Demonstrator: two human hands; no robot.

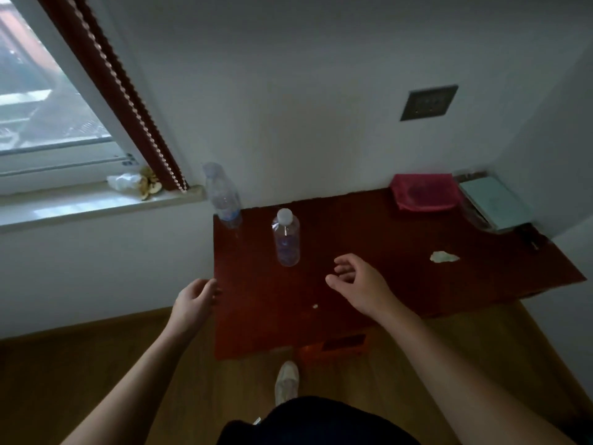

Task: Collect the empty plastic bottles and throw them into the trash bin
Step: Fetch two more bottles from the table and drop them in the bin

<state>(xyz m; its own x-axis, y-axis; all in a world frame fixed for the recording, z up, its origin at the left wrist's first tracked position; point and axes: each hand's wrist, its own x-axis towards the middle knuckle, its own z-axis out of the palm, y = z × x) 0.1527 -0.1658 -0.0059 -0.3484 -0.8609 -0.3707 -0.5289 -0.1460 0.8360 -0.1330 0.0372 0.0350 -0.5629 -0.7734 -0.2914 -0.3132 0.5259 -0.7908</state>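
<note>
Two clear plastic bottles stand upright on a dark red table (369, 226). One with a white cap (286, 238) is left of centre. The other, with a blue label (222, 195), stands at the table's far left corner by the wall. My right hand (356, 279) hovers over the table just right of the capped bottle, fingers apart and curled, holding nothing. My left hand (195, 300) is at the table's left edge, empty, with loosely curled fingers. No trash bin is in view.
A red cloth (425, 191) and a pale green book (495, 203) lie at the table's far right. A crumpled paper scrap (444, 257) lies right of my right hand. A windowsill (80, 207) with litter runs at the left. Wooden floor and my shoe (286, 382) are below.
</note>
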